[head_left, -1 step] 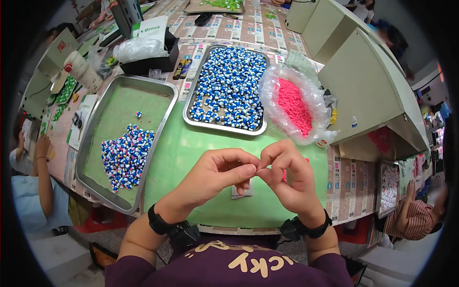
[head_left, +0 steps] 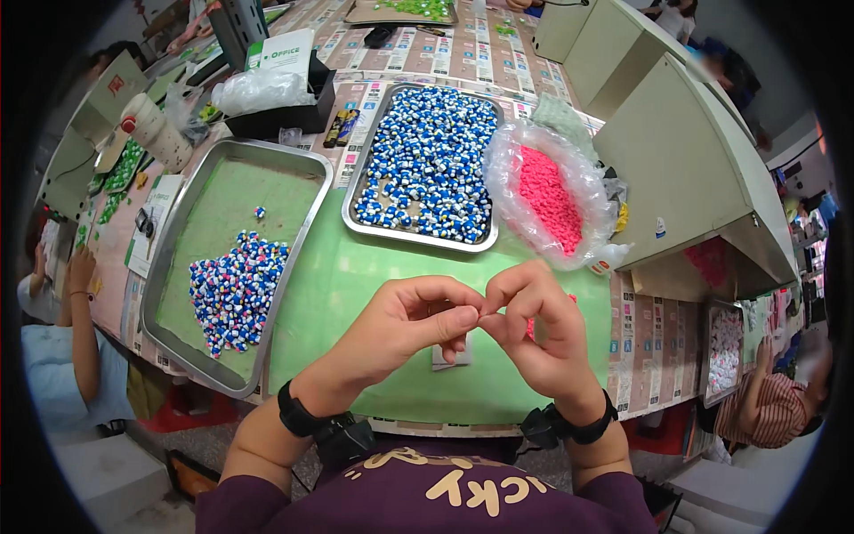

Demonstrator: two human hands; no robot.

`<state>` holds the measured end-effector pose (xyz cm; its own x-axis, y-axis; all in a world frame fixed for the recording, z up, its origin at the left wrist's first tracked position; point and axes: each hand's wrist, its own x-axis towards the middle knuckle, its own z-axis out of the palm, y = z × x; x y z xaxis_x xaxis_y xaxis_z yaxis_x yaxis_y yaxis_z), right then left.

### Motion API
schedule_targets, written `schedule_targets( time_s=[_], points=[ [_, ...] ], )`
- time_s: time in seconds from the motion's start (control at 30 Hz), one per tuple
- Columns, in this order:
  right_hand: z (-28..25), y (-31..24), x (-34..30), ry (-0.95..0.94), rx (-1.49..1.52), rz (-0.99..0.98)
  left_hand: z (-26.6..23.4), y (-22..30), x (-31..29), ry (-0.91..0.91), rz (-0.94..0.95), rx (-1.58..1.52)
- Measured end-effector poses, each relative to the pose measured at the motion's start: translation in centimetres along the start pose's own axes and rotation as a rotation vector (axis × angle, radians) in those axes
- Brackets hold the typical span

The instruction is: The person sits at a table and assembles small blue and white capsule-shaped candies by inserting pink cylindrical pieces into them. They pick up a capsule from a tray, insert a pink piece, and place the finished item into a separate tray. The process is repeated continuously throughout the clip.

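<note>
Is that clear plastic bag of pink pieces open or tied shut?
Open. The clear plastic bag lies on the table with its mouth spread wide, and the heap of pink pieces inside is exposed from above.

Two hands pinch together over a green mat, between trays of small coloured pieces.

The left hand point(head_left: 414, 322) and right hand point(head_left: 534, 331) meet fingertip to fingertip above the green mat point(head_left: 356, 285), curled closed around something too small to make out; a bit of pink shows by the right palm. A small pale piece point(head_left: 449, 356) lies on the mat under them. To the left, a steel tray point(head_left: 294, 160) holds a heap of blue, white and pink pieces point(head_left: 236, 289). Ahead, a second tray point(head_left: 378, 233) is filled with blue-and-white pieces point(head_left: 431, 169), and just beside it an open clear bag point(head_left: 507, 169) holds pink pieces point(head_left: 547, 200).
</note>
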<state>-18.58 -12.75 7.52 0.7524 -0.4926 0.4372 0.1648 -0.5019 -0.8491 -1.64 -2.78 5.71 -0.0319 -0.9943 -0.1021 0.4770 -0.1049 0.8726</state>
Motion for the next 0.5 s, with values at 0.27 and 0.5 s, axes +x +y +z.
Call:
schedule_targets(
  time_s=[0.27, 0.5],
  points=[
    [-0.25, -0.11, -0.21, -0.07, -0.291, -0.248, -0.06, -0.56, -0.38, 0.014, 0.051, 0.108],
    [-0.14, -0.48, -0.05, -0.107, -0.306, -0.141, -0.75, -0.46, -0.94, 0.046, 0.039, 0.209]
  ],
)
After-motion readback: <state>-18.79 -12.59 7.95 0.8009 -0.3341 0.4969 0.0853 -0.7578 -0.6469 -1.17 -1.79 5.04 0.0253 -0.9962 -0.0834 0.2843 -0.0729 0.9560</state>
